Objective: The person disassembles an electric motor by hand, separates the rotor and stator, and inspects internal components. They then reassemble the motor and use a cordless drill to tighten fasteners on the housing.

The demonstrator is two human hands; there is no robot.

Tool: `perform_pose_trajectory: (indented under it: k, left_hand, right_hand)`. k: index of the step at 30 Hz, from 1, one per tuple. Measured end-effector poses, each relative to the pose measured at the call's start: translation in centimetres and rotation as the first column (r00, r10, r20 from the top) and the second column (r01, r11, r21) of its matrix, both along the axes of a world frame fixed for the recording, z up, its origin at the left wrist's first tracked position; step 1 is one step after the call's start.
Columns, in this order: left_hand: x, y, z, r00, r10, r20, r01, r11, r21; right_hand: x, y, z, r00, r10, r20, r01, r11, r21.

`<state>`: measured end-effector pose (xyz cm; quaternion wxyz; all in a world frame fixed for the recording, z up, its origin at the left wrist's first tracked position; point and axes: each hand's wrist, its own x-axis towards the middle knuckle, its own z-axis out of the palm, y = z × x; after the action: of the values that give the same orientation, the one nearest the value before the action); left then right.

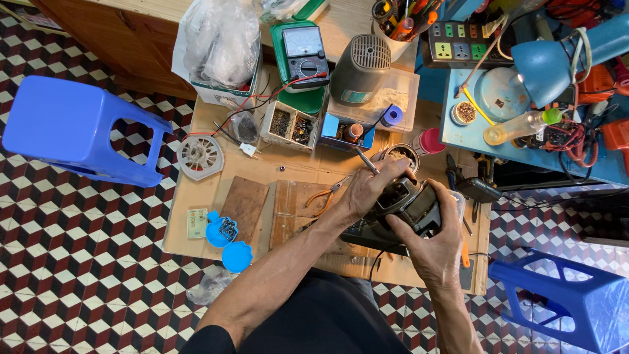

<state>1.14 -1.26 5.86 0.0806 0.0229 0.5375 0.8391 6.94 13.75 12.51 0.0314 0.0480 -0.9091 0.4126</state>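
Observation:
A black motor-like device point(407, 202) sits between both my hands over a cardboard sheet point(196, 233) on the floor. My left hand point(368, 189) wraps the device's left side and also pinches a thin metal tool point(364, 159) that sticks up and to the left. My right hand point(432, 242) grips the device's right and near side from below. Orange-handled pliers point(324, 196) lie just left of my left hand, on brown wooden boards point(244, 203).
A white fan wheel point(200, 157), blue round covers point(228, 241), small parts boxes point(290, 124), an analog multimeter point(303, 56) and a grey motor housing point(360, 69) lie on the cardboard. Blue plastic stools point(78, 128) point(576, 298) stand left and right. A blue desk lamp point(557, 62) is at upper right.

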Motion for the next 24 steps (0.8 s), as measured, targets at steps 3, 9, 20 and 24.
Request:
perform_pose_trajectory:
  k: [3, 9, 20, 24]
  left_hand:
    - [-0.2, 0.2, 0.0, 1.000, -0.010, 0.014, 0.010, 1.000, 0.027]
    - [-0.2, 0.2, -0.1, 0.999, -0.003, -0.033, 0.001, 0.998, -0.065]
    - [-0.5, 0.2, 0.9, 0.995, -0.075, 0.067, 0.082, 0.991, -0.110]
    - [-0.9, 0.4, 0.6, 0.998, -0.054, 0.027, 0.057, 0.992, -0.113]
  right_hand:
    - [-0.1, 0.0, 0.0, 1.000, 0.006, -0.021, -0.005, 0.999, 0.034]
    - [-0.1, 0.2, -0.3, 0.999, 0.028, -0.047, -0.025, 0.998, 0.050]
    - [-0.9, 1.5, -0.8, 0.992, 0.010, 0.128, -0.008, 1.000, -0.017]
    - [-1.2, 1.6, -0.6, 0.994, 0.028, 0.110, -0.023, 0.999, -0.042]
